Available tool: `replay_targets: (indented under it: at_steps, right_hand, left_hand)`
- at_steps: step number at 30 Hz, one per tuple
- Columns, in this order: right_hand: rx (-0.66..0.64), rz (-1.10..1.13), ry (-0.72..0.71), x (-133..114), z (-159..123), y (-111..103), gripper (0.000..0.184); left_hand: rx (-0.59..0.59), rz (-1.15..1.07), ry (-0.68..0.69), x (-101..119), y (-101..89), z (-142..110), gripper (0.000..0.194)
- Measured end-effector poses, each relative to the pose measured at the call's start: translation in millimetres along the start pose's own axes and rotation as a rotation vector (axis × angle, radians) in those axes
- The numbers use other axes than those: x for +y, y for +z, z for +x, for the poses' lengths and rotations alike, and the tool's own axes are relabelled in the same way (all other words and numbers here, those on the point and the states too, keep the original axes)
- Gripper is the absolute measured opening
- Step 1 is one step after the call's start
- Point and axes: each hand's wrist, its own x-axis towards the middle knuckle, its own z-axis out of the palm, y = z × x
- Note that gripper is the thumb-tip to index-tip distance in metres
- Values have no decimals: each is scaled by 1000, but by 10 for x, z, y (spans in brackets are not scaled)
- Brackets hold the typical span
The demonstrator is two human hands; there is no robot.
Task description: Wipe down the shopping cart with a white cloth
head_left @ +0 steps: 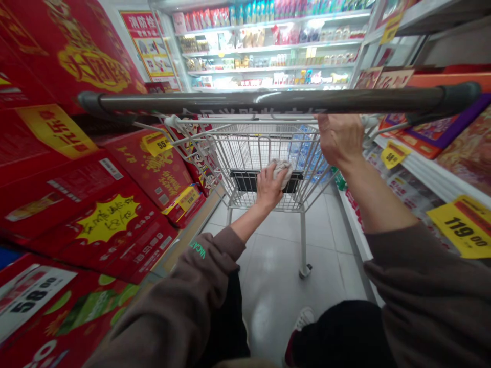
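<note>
- Our left hand [269, 186] grips a crumpled white cloth [282, 173] against the cart's wire basket [245, 153], centre of frame.
- Our right hand [337, 139] clenches the cart handle [268, 101].
- Steering one-handed, we could clip the red boxes [95, 204] at left.

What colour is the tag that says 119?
The shelf price tag is yellow with black numbers, clearest in the head view.

Supermarket aisle, pale grey floor tiles [284, 286], red gift boxes [76, 204] stacked along the left; white shelf edge [422, 171], yellow price tags [466, 225] on the right; lit display shelves [264, 51] ahead, red-bordered poster [149, 51] on a white wall [115, 25]
</note>
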Motion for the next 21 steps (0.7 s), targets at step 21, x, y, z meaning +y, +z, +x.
replay_targets:
  at_steps: [21]
  right_hand:
    - [-223,53,27,75,104,-345,94]
  left_hand:
    - [112,-52,215,719,81,449,49]
